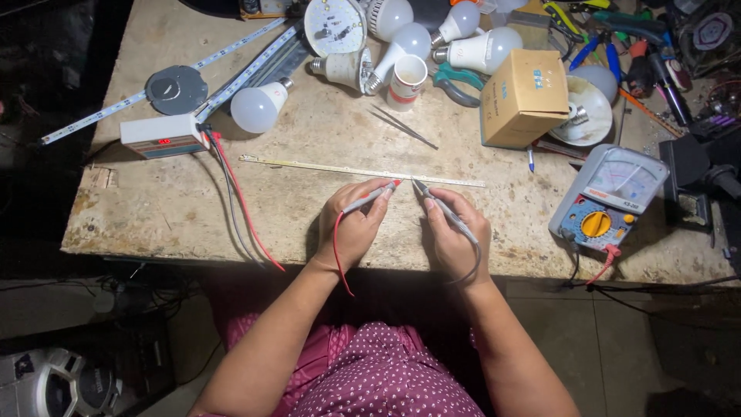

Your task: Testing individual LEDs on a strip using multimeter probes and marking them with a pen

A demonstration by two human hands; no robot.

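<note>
My left hand grips a grey test probe with a red tip, its red lead trailing down off the bench edge. My right hand grips a second grey probe with a dark tip, whose grey lead loops down past my wrist. Both probe tips point up toward a long thin light strip lying flat across the wooden bench. The tips sit just below the strip, close together; whether they touch it I cannot tell.
An analog multimeter lies at the right. A cardboard box, several white bulbs, a paper cup, tweezers and hand tools crowd the back. A small white power unit with red and grey wires sits left.
</note>
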